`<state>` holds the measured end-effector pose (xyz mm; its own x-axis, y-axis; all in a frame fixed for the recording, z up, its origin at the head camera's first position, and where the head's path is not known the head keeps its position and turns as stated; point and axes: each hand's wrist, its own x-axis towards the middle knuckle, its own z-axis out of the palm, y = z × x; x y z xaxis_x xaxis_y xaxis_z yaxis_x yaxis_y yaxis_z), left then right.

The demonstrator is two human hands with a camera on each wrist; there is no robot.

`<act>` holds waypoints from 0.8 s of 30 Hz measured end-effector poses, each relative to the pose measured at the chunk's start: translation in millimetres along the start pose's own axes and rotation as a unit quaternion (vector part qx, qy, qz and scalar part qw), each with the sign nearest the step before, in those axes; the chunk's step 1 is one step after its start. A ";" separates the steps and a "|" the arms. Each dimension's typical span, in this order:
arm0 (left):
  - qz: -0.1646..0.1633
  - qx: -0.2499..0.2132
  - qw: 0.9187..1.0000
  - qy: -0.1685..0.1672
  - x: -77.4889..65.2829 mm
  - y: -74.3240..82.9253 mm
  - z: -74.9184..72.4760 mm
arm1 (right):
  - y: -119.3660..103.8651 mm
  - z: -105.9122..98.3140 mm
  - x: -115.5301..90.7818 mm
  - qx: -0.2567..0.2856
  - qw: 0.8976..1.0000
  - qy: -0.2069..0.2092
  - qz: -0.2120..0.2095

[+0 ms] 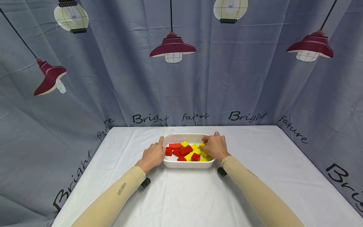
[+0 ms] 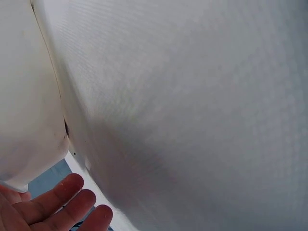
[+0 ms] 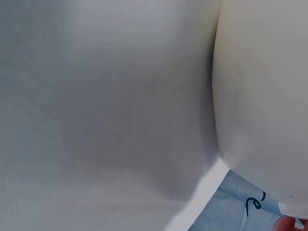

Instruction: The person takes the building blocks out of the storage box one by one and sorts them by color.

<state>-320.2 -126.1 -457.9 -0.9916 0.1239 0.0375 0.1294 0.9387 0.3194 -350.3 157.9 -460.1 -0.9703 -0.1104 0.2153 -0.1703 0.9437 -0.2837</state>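
Sleeves (image 1: 113,195), tan ones, are slanting in from seven and five o'clock, and I am watching remotely through the head camera. A black device (image 1: 222,171) is sitting on the inner side of each wrist. Ahead, a white tray (image 1: 188,164) is resting near the middle of the white-covered table (image 1: 181,195), holding red blocks (image 1: 186,150) mostly toward nine o'clock and yellow blocks (image 1: 185,144) mostly toward three. The left hand (image 1: 153,156) is touching the tray at nine, its fingers looking extended rather than clamped. The right hand (image 1: 216,146) is hanging over the rim at three, fingertips among the yellow blocks; I cannot tell whether they are pinching one. I am judging this step as handling blocks while the left hand is steadying the tray; the next move is probably calling for a sure pinch, lifted above the rim. Cloth is spreading widely toward three and nine, while a narrower strip is running to the far edge at twelve, where a grey curtain (image 1: 181,91) is hanging.
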 end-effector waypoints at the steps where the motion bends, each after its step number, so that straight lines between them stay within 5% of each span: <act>1: 0.000 -0.002 1.000 -0.001 -0.2 0.2 0.1 | -0.1 0.0 -0.2 -0.002 1.000 -0.001 0.000; 15: -0.003 0.000 1.000 -0.001 -0.4 0.0 -1.2 | -2.3 -1.4 0.5 0.026 1.000 -0.006 0.000; 24: -0.005 -0.001 1.000 -0.004 0.7 0.8 -0.5 | -1.3 -4.1 -1.1 0.139 0.989 -0.019 0.045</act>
<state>-320.9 -125.4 -457.2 -0.9929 0.1160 0.0270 0.1185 0.9395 0.3215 -348.3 158.1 -456.2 -0.9884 -0.0469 0.1443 -0.1192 0.8287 -0.5468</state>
